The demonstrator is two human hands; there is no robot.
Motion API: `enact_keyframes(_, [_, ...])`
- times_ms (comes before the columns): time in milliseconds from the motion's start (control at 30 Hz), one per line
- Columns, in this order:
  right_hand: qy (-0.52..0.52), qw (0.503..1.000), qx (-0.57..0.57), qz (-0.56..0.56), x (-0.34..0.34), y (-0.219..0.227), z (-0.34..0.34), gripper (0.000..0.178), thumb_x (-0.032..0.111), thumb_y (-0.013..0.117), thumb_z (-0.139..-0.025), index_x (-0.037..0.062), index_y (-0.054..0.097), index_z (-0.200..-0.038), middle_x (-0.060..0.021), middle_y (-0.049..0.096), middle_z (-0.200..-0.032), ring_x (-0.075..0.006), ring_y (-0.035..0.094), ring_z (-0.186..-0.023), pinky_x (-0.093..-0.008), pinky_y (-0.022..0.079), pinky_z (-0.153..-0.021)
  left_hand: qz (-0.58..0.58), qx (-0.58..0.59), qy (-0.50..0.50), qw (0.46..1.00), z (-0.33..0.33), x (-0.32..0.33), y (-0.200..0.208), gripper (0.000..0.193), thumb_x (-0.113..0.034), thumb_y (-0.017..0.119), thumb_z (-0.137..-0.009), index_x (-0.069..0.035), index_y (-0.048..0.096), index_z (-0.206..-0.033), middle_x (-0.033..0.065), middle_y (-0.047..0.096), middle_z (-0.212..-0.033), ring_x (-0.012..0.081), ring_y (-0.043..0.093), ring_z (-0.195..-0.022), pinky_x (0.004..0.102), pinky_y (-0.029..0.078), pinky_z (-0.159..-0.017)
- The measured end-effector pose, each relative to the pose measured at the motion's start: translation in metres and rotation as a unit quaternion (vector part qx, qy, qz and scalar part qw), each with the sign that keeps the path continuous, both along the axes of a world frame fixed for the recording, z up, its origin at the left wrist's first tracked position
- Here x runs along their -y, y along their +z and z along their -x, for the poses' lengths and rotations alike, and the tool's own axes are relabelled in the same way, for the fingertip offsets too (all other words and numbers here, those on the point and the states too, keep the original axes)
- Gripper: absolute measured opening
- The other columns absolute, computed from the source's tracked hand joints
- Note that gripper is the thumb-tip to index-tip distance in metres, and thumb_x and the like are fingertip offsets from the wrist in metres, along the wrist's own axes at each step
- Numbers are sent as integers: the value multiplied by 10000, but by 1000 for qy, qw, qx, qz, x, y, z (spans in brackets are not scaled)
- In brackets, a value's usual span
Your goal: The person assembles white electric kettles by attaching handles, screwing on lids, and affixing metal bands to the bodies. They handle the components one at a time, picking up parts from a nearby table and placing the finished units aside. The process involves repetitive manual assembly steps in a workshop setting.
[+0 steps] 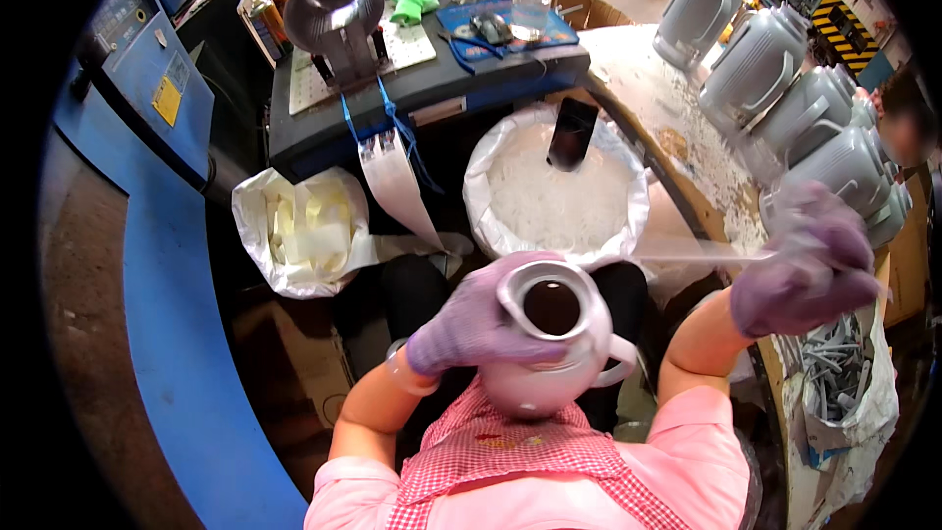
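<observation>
A silvery-grey jug body (530, 395) with a side handle rests in my lap, its round dark mouth facing up. My left hand (469, 322), in a purple knitted glove, is wrapped round the jug's left side just below the rim. Out to the right, my right hand (810, 270) wears a matching glove and is smeared by motion. A blurred translucent strip (692, 250) runs from near the jug's rim to the right hand, whose curled fingers appear to grip its end. The exact grip is not clear.
Ahead stands a lined tub (559, 196) of clear plastic scraps, a black phone-like slab (572, 134) at its far edge. A white bag (299, 231) is at left. Several grey jugs (756, 64) line the right bench, above a bag of grey parts (839, 363). Pliers (476, 44) lie on the dark bench.
</observation>
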State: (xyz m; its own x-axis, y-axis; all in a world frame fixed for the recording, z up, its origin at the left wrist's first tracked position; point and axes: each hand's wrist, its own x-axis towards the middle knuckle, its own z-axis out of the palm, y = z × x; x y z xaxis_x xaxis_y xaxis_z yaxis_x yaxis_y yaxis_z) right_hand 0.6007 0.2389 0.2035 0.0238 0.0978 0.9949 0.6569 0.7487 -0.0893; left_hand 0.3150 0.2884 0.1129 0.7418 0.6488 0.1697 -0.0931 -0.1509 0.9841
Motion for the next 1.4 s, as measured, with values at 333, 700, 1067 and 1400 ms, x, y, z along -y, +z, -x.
enact_keyframes(333, [-200, 867, 118, 441, -272, -122, -113, 326, 350, 601, -994, 68, 673, -1139, -163, 702, -1068, -291, 685, -996, -372, 529, -872, -135, 19, 238, 962, 85, 6, -20, 913, -352, 951, -508, 82, 620, -1240, 249, 614, -1315, 309, 617, -1207, 408, 475, -1037])
enact_keyframes(700, [-234, 758, 255, 554, -237, -275, -23, 177, 240, 715, -831, 80, 737, -905, -102, 666, -1059, -292, 662, -991, -424, 554, -826, -224, -21, 257, 940, 73, 1, -43, 824, -305, 968, -555, 34, 629, -1224, 239, 632, -1270, 354, 624, -1206, 435, 502, -1037])
enact_keyframes(1067, [265, 772, 106, 568, -48, -76, 62, 400, 17, 710, -898, 28, 635, -1291, -150, 711, -1160, -239, 730, -913, -319, 569, -799, -359, -97, 292, 881, 16, -8, -41, 778, -292, 966, -563, 17, 629, -1193, 211, 629, -1247, 372, 645, -1114, 454, 526, -979])
enact_keyframes(1400, [61, 740, 454, 492, -17, -63, 102, 145, 151, 608, -867, 139, 628, -1010, -69, 640, -1019, -262, 704, -810, -377, 567, -620, -379, -97, 323, 862, -4, 18, -31, 742, -342, 929, -549, -8, 659, -1154, 185, 656, -1188, 372, 637, -1104, 491, 491, -993])
